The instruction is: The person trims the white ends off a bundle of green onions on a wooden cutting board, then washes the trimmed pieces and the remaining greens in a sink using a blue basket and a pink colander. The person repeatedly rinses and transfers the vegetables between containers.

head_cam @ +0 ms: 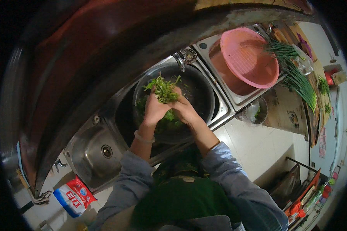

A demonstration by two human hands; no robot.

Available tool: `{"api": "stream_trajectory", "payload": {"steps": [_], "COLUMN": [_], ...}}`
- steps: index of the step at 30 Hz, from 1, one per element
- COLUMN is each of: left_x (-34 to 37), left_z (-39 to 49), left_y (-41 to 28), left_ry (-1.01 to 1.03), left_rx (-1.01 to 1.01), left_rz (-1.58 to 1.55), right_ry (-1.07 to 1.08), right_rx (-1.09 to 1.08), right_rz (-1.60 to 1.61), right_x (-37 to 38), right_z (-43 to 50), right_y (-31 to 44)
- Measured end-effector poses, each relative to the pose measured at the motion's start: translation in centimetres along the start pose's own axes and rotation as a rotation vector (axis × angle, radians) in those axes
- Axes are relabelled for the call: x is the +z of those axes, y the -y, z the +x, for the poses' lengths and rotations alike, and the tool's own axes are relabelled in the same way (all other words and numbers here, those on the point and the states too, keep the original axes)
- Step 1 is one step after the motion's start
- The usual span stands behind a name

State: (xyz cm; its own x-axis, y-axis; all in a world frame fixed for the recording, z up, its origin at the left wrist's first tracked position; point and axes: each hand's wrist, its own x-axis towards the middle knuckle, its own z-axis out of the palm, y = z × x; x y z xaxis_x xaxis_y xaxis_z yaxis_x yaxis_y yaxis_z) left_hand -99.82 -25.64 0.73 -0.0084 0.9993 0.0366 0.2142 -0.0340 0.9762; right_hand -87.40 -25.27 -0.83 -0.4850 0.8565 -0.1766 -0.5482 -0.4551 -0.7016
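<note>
Cupped together, my left hand (155,106) and my right hand (182,105) hold a bunch of chopped leafy greens (164,90). The bunch is raised above a large dark metal basin (201,115) set in the middle sink. More greens (170,115) lie in the basin below my hands, partly hidden by my wrists. Small green bits cling to the basin's inner side. A chrome faucet (179,61) reaches over the basin's far rim, beyond my hands. Whether the basin holds water is hard to tell.
A pink plastic basket (248,57) leans in the right sink. Long green scallions (299,83) lie on a wooden board at the right. Left is a steel sink bowl (89,153), with a red, white and blue bag (74,196) near it. A bowl (256,111) stands below the right sink.
</note>
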Motion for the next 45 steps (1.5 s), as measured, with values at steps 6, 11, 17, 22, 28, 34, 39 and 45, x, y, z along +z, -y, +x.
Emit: {"api": "stream_trajectory", "payload": {"steps": [6, 11, 17, 22, 28, 34, 39, 45], "left_x": [1.8, 2.7, 3.2, 2.9, 3.1, 2.3, 3.0, 2.8], "left_z": [0.8, 1.2, 1.4, 1.7, 1.4, 2.8, 5.5, 4.6], "left_y": [2.7, 1.7, 3.1, 5.4, 6.6, 9.4, 14.1, 15.9], "left_ry": [0.042, 0.276, 0.271, 0.315, 0.388, 0.511, 0.653, 0.327], "left_rx": [-0.218, -0.268, -0.236, -0.227, -0.261, -0.372, -0.689, -0.714], "left_rz": [0.365, 0.866, 0.722, 0.555, 0.478, 0.286, 0.859, 0.063], "right_ry": [-0.257, -0.288, -0.374, -0.334, -0.576, -0.664, -0.961, -0.805], "right_rx": [-0.2, -0.229, -0.07, -0.059, 0.005, -0.053, 0.084, 0.287], "right_rz": [-0.362, -0.222, 0.093, 0.091, -0.074, -0.447, -0.97, -0.325], "right_x": [-2.0, -4.0, -5.8, -6.4, -7.0, -11.7, -15.4, -11.7], "right_z": [1.3, 1.8, 2.9, 2.7, 3.3, 4.3, 5.4, 6.2], "right_y": [-1.0, -2.0, -2.2, -2.6, -3.8, -6.4, -9.7, -10.9]}}
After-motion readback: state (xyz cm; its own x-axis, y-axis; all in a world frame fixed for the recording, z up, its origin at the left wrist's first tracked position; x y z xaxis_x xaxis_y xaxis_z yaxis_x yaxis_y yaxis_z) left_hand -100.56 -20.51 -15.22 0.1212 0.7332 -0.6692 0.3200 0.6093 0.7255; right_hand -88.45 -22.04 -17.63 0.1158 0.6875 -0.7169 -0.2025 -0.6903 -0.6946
